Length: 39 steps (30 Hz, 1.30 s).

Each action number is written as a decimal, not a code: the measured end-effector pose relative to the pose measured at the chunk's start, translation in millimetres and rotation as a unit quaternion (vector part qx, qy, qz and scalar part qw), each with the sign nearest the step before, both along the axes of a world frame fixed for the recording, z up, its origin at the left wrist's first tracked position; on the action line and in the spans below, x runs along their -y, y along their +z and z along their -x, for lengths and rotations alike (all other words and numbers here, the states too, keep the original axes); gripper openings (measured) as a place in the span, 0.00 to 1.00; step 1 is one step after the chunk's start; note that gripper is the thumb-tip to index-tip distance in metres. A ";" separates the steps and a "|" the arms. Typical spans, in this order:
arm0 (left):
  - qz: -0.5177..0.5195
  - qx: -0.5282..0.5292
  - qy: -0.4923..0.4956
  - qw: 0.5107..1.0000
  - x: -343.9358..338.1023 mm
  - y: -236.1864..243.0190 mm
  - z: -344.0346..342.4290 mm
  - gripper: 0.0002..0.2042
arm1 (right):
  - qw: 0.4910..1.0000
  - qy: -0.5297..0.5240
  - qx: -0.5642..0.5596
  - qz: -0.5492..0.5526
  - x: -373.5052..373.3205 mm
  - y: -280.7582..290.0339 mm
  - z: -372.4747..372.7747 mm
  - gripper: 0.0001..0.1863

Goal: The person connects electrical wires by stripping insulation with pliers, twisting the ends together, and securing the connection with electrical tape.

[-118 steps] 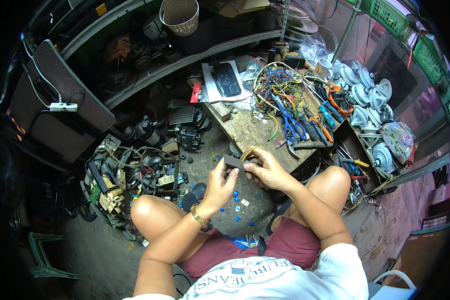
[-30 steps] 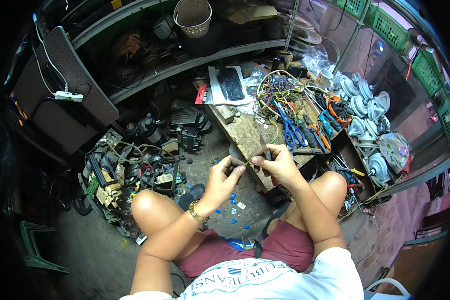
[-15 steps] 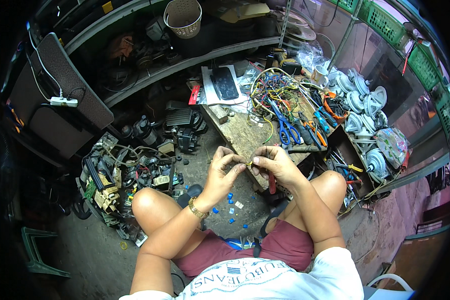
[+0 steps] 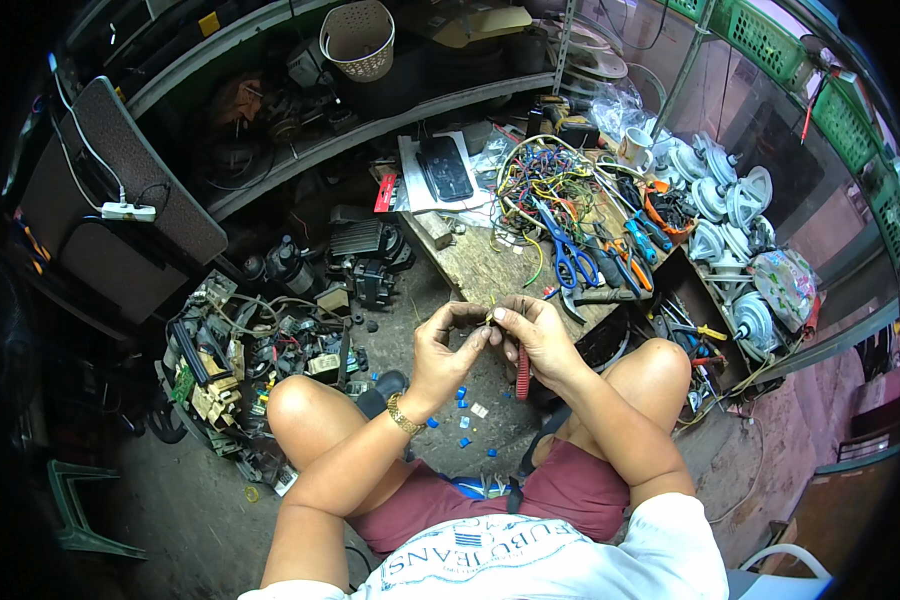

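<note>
Intently, you are pinching a short yellow wire (image 4: 490, 318) where your two thumbs are nearly meeting, your left hand (image 4: 446, 336) gripping from one side and your right hand (image 4: 536, 334) closing on it from the other. The wire is sitting right between your fingertips, so neither hand is lying nearer to it; most of its length is hiding behind your fingers, and its long axis is too small to tell. Your right hand is also holding a tool by its red ribbed handle (image 4: 522, 374), which is hanging below the curled fingers and pointing back toward your lap, its long axis running nearly straight toward you, to the right of the wire. Whatever end the handle is carrying is staying out of sight.

Just beyond your knuckles, the wooden bench (image 4: 475, 262) is bearing a tangle of coloured wires (image 4: 545, 185), with blue-handled scissors (image 4: 576, 264) lying on the near side of the heap and orange-handled pliers (image 4: 634, 270) resting to their right. Below your hands, blue scraps (image 4: 463, 404) are dotting the grey floor (image 4: 210, 510).
</note>
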<state>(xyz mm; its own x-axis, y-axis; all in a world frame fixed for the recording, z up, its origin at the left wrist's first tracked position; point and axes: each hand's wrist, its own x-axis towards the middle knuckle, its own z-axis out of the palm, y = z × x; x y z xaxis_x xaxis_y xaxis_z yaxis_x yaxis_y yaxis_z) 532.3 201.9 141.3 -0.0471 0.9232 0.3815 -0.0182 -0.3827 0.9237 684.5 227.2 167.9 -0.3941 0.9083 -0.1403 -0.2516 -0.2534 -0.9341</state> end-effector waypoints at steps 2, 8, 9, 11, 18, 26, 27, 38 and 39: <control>0.023 0.031 -0.012 0.999 -0.1 -3.0 -0.5 0.08 | 1.000 -0.007 0.000 -0.001 0.6 -2.8 1.1 0.09; 0.111 0.157 0.000 0.981 -8.7 -13.0 2.4 0.05 | 0.998 -0.051 -0.046 -0.002 -6.4 -7.4 1.1 0.09; 0.110 0.144 0.002 0.983 -11.0 -13.3 5.9 0.05 | 0.998 -0.053 -0.011 -0.032 -11.1 -8.0 -3.9 0.10; 0.101 0.141 0.009 0.985 -13.0 -14.0 8.4 0.05 | 0.994 -0.058 0.045 -0.077 -15.9 -4.5 -9.1 0.12; 0.077 0.095 -0.014 0.992 -10.3 -11.7 4.1 0.05 | 0.954 -0.074 0.184 -0.226 -10.2 -20.8 3.7 0.14; 0.047 0.193 -0.011 0.980 -11.4 -16.0 -2.1 0.04 | 0.990 -0.121 0.043 -0.056 -24.8 -33.7 3.6 0.11; 0.042 0.195 -0.009 0.980 -12.1 -16.8 -2.9 0.04 | 0.990 -0.126 0.040 -0.040 -26.7 -35.2 3.6 0.11; 0.013 -0.033 0.012 0.999 -30.8 -9.9 18.1 0.13 | 0.977 -0.106 0.153 -0.106 -44.0 -24.0 -10.1 0.09; -0.073 -0.165 0.064 0.982 -33.0 -3.9 20.7 0.18 | 0.974 -0.112 0.162 -0.108 -41.7 -22.9 -9.2 0.08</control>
<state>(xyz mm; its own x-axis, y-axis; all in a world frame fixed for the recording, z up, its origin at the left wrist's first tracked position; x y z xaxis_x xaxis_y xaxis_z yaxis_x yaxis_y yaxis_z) 511.6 235.0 137.4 -0.0109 0.8520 0.5234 0.3296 -0.4911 0.8063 693.8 268.9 145.0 -0.1485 0.9887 -0.0208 0.0394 -0.0151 -0.9991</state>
